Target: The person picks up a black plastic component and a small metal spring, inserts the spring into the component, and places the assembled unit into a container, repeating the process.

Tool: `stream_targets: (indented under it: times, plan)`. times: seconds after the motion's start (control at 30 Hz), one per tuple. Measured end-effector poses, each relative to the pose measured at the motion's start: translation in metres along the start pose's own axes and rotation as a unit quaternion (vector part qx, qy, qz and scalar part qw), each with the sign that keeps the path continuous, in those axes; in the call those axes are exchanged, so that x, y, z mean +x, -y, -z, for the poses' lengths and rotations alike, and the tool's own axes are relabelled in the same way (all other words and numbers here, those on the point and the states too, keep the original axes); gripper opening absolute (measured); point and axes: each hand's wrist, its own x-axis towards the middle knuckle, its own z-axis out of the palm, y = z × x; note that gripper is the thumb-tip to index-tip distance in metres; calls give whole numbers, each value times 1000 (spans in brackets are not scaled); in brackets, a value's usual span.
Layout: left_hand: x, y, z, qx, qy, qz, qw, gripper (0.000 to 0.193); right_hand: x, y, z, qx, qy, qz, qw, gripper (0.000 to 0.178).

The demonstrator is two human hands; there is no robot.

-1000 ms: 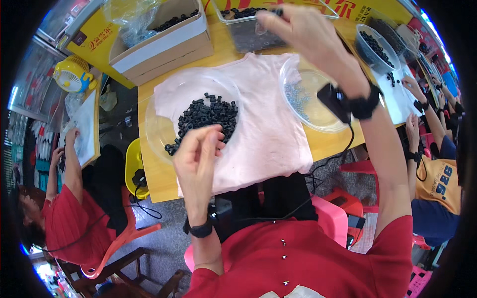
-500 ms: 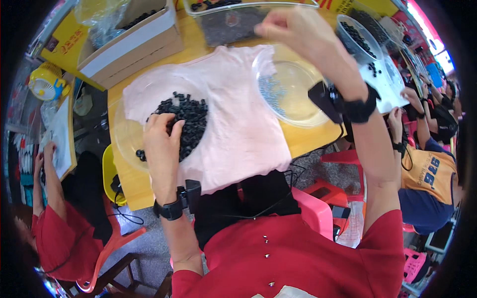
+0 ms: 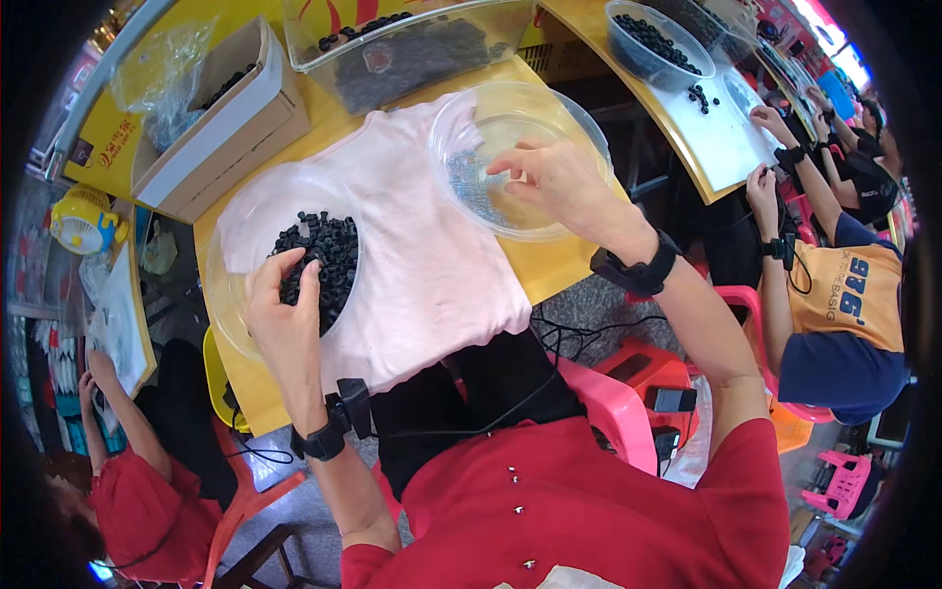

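Note:
My left hand (image 3: pixel 283 312) is at the near edge of a heap of small black plastic parts (image 3: pixel 329 250), with thumb and forefinger curved and apart. The heap sits in a shallow clear round tray (image 3: pixel 228 324) on the left. My right hand (image 3: pixel 571 188) hovers over a second clear round tray (image 3: pixel 589 126), fingers bent and spaced, with nothing visible between them. Small thin bluish metal pieces (image 3: pixel 465 182) lie on that tray's left side. A pale pink cloth (image 3: pixel 417 245) spreads under and between the trays, down to my lap.
A clear bin (image 3: pixel 412 64) of black parts stands at the far edge of the yellow table (image 3: pixel 221 393). Left of it is a cardboard box (image 3: pixel 221 137). A clear tub (image 3: pixel 657 49) sits on the neighbouring table at right. Other people work on both sides.
My right hand has come down from beside the far bin to above the right tray. My left hand stays at the black parts, its fingertips slightly shifted. The whole view has shifted.

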Motion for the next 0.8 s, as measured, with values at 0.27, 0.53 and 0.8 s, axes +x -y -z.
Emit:
stream_targets:
  times: [0.27,0.53,0.8]
  plan:
    - [-47,-33,-11,-281,32,99,954,19,-4,4,0,-34,18,-49,998,13]
    - [-82,-32,-49,-413,140,163,885,20,-8,9,4,-25,16,-53,998,15]
    - [-83,-24,-52,-381,160,148,899,22,-12,0,2,-10,23,-68,997,16]
